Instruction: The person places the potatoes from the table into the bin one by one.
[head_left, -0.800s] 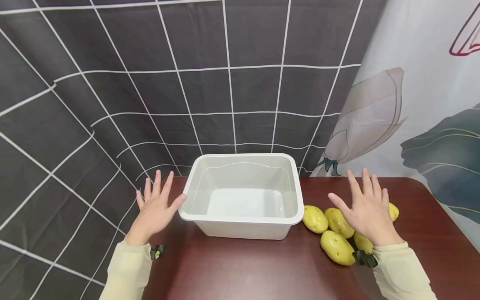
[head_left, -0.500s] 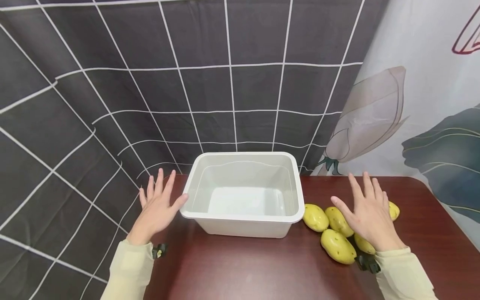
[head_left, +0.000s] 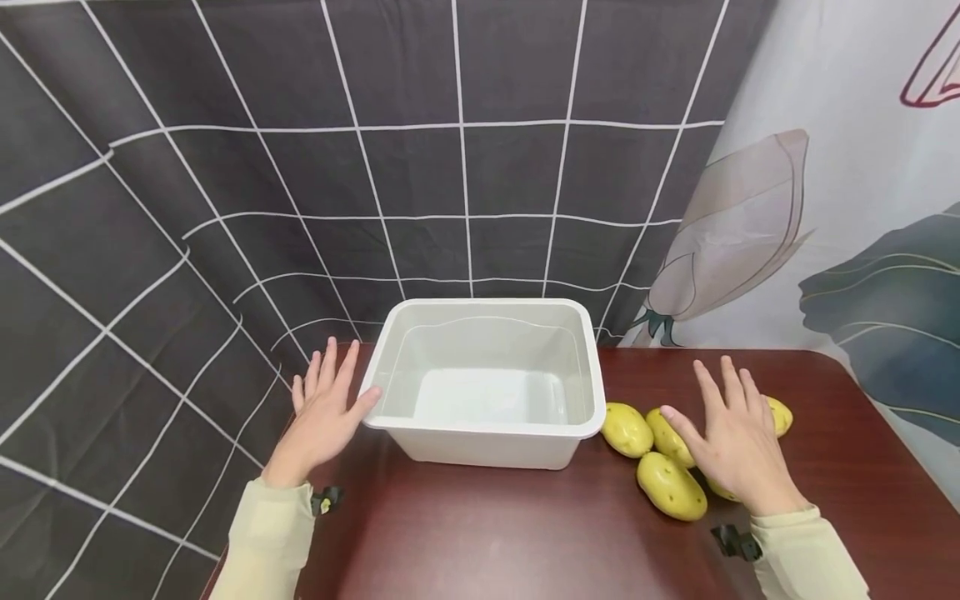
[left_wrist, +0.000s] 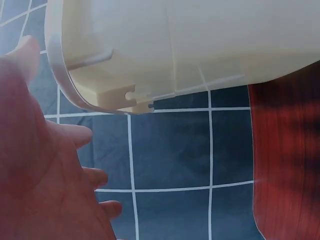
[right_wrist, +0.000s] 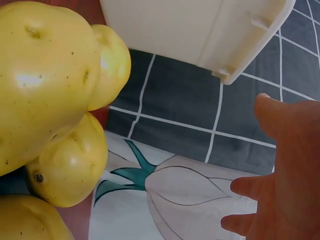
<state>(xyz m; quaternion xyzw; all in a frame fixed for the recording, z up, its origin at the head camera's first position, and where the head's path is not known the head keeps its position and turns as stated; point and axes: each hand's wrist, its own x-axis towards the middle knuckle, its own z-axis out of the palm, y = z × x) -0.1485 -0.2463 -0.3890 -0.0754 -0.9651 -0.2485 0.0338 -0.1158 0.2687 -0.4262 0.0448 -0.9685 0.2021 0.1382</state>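
Observation:
A pale grey plastic basin [head_left: 483,450] stands on the dark red table with nothing inside it. My left hand [head_left: 322,429] hovers at its left side, fingers spread, the thumb near the rim; a small gap shows between them in the left wrist view. Several yellow potatoes lie in a cluster to the basin's right, among them a front potato [head_left: 671,486] and one beside the basin [head_left: 627,430]. Over the cluster's right part my right hand [head_left: 742,454] hangs with fingers spread, holding nothing and partly hiding the potatoes. Large in the right wrist view is a potato [right_wrist: 45,85].
The reddish-brown table [head_left: 480,533] extends in front of the basin and to the right of the potatoes. A dark curtain [head_left: 510,175] with white grid lines hangs behind and at the left. A white floral curtain [head_left: 847,192] hangs at the right.
My left hand has drifted slightly right, and my right hand has come a little nearer to me. The head view has shifted slightly. The basin and potatoes have stayed in place.

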